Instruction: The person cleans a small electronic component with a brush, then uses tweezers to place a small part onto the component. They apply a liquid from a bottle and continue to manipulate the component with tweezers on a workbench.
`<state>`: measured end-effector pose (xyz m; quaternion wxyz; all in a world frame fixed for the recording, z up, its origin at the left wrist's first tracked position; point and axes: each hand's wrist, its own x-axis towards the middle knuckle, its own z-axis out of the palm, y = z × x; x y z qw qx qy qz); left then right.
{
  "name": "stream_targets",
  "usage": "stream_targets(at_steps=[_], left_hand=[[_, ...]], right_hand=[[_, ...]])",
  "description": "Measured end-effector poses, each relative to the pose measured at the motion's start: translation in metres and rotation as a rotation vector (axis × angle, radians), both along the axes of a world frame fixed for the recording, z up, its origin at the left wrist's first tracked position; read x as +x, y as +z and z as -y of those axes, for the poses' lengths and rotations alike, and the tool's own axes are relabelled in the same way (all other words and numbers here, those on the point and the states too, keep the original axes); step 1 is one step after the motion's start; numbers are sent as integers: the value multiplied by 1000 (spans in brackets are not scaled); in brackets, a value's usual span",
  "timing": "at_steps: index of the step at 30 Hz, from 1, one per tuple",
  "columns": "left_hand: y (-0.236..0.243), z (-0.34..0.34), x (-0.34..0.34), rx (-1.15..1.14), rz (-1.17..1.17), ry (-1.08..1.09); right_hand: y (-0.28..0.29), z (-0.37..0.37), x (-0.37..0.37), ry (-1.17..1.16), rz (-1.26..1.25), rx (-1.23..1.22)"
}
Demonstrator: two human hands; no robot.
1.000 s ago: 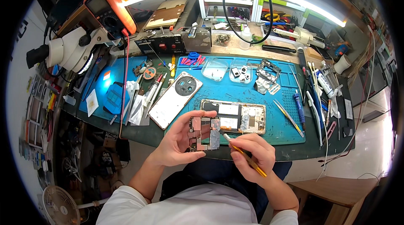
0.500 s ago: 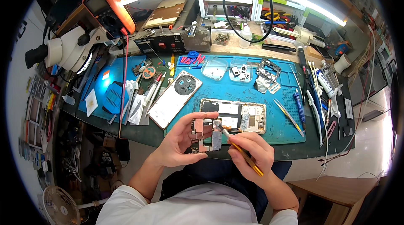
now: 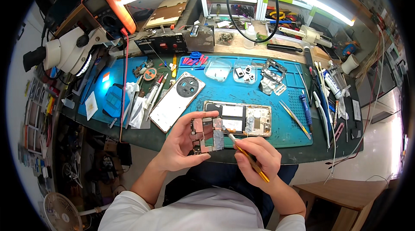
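My left hand (image 3: 176, 145) grips a phone circuit board (image 3: 208, 134) by its edges, thumb below and fingers above, holding it up over the bench's near edge. Copper-toned shields and a grey patch cover parts of the board. Closed in a pen grip, my right hand (image 3: 264, 158) holds a slim gold-handled craft knife (image 3: 254, 165) with a silver collar. Its tip is at the upper right of the board; I cannot tell whether it touches. Just beyond the board lies an opened phone body (image 3: 260, 118). Left of that, a phone back cover (image 3: 175, 106) with a round camera ring lies at a slant.
A blue mat (image 3: 276, 140) covers the bench. On it are clear plastic boxes (image 3: 217, 70), tweezers (image 3: 296, 120) and metal phone parts (image 3: 273, 72). A microscope (image 3: 65, 51) and an orange multimeter (image 3: 108, 10) stand at left. A black cable loop (image 3: 278, 10) hangs overhead.
The board has shifted slightly left and up in my left hand. The knife's tip stays near its upper right part; the bench view has drifted slightly left.
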<state>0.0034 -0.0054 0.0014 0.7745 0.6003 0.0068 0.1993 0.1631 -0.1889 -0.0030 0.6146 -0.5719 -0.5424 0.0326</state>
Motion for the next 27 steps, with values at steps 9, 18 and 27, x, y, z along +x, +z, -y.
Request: stream_targets(at_steps=[9,18,27], left_hand=[[-2,0,0,37,18,-25],[-2,-3,-1,60,-15,-47],[-3,-2,0,125,-26,7]], right_hand=[[-1,-2,-1,-16,31,11],[1,-3,0,-17,40,18],[-2,1,1,14,77,60]])
